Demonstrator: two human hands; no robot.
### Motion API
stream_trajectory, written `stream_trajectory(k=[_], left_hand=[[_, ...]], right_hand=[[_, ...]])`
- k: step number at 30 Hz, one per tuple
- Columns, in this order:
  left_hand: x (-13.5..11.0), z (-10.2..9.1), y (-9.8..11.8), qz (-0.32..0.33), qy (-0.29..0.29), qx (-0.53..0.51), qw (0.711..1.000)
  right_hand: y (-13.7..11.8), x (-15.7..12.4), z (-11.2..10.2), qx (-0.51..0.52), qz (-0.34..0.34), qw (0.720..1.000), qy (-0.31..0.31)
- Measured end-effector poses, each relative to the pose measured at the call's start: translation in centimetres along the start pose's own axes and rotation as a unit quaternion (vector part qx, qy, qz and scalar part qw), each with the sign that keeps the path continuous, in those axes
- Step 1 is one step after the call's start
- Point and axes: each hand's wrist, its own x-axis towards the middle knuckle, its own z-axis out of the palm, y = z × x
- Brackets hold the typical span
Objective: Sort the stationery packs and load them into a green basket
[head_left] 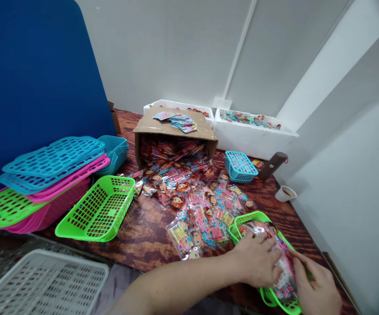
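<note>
A green plastic basket [257,216] filled with shiny plastic packets [286,280] sits at the table's front right. My left hand [258,258] lies over the packets inside it, palm down, with its fingers stretched out. At the basket's right side is my right hand [319,284], thumb and fingers closed about the rim; part of its grip is hidden. To the left of this basket, loose packets [199,214] with cartoon faces and pink and blue print spread over the table. They spill from a cardboard box [176,124] lying on its side.
An unfilled green basket [100,210] stands left, beside stacked blue, pink and green lids [54,159]. Two white foam boxes [251,135] line the wall. A lidded blue basket [241,166], a brown bottle [273,166] and a paper cup [285,194] stand right. A white crate [45,280] is lower left.
</note>
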Motion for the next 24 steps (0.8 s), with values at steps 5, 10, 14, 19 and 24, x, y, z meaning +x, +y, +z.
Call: stream_trajectory(k=[5,10,14,19,24], left_hand=[[-0.1,0.1,0.0,0.005,0.004,0.002,1.0],[-0.1,0.4,-0.1,0.004,0.014,0.002,1.0],[0.1,0.4,-0.1,0.0,-0.001,-0.004,1.0],[-0.3,0.0,0.0,0.004,0.016,0.002,1.0],[-3.2,-3.6,0.1,0.03,0.09,-0.018,0.995]], right_hand=[[-0.1,0.1,-0.1,0.007,0.005,1.0,-0.004],[0.0,0.1,0.1,0.009,-0.003,1.0,0.0],[0.3,0.1,0.2,0.002,-0.006,1.0,0.002],[0.1,0.3,0.1,-0.01,0.002,1.0,-0.007],[-0.5,-0.2,0.3,-0.016,-0.003,1.0,-0.009]])
